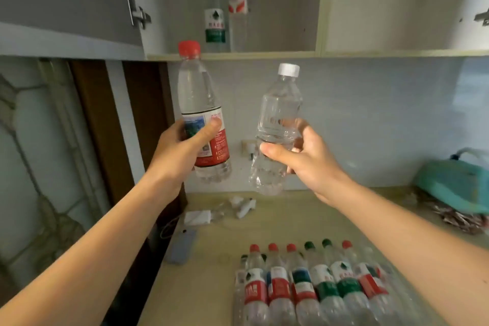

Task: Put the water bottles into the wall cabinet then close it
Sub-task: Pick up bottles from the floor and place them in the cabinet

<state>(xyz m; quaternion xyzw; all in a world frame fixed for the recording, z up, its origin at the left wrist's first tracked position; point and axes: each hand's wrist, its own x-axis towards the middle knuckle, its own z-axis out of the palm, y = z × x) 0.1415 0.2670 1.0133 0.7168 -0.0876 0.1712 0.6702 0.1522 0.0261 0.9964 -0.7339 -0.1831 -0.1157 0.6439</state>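
**Two bottles raised, two already shelved**

Your left hand (182, 148) is wrapped around the red-capped bottle (201, 114) at mid-frame, held upright just below the wall cabinet (238, 55). Your right hand (299, 156) grips the white-capped bottle (277, 127) beside it, tilted slightly. Inside the open cabinet, at top centre, stand a green-labelled bottle (214, 13) and a red-labelled bottle (238, 8), side by side. More bottles (312, 286) lie in a row on the tabletop (211, 259) at lower centre.

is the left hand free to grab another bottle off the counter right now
Probably not. The left hand is already closed around the red-capped bottle, raised toward the wall cabinet. The bottles on the counter lie unobstructed below, but that grip is full until its bottle is set down.
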